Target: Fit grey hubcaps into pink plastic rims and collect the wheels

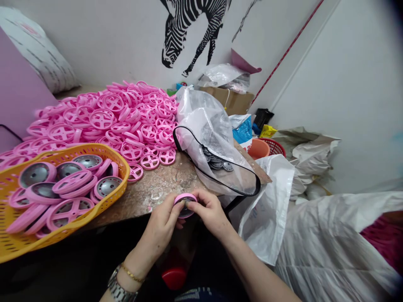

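Pink plastic wheel [185, 205] is held up just over the front edge of the worktop, pinched between both hands, with something dark grey in its middle that I can't make out properly. Left hand [159, 223] comes in from the lower left with the wrist angled up, a metal watch [119, 285] and thin gold bracelet [131, 273] on that arm, and its fingers curl round the rim. Right hand [211, 212] mirrors it, pressing on the wheel's other side. Going across the speckled brown worktop [163, 184]: a yellow plastic basket [108, 153] of pink wheels with silver hubs [67, 214], a huge heap of loose pink wheels [113, 115], then a clear plastic bag [204, 121] with grey discs [217, 164] inside. Behind that, there's a zebra decal [185, 29] on the white wall, a cardboard box [226, 98], an orange tub [258, 148], a red basket [273, 147], and white woven sacks [330, 243] off to the far right.
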Demonstrator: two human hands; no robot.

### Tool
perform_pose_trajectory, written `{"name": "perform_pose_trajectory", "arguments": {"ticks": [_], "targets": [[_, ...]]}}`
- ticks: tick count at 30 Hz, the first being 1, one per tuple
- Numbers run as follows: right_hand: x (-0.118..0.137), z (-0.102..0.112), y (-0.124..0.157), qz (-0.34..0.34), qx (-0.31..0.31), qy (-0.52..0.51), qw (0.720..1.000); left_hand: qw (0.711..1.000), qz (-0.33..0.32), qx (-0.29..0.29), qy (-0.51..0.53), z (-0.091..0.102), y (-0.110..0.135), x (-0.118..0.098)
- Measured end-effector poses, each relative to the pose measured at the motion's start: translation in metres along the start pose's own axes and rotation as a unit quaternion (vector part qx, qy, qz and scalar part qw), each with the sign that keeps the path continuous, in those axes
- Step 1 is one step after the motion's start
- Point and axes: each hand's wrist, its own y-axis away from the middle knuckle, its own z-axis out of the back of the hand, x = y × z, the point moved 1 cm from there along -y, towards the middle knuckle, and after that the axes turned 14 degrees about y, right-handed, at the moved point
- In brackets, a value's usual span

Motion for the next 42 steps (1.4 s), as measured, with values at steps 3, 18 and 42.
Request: {"name": "perform_pose_trajectory", "arguments": {"ticks": [3, 18, 42], "targets": [[-0.002, 0.002, -0.005, -0.017, 0.023, -0.015, 0.999, 0.999, 0.023, 0.025, -0.023, 0.003, 0.0, -0.001], [0.026, -0.006, -0.028, 0.085, 0.052, 0.006, 0.995, 0.988, -0.035, -0.119, 0.096, 0.008, 0.007, -0.027], [0.012, -0.038, -0.128, 0.156, 0.001, 0.58, 0.799, 0.971, 0.008, -0.189, 0.15, 0.038, -0.003, -0.018]]}}
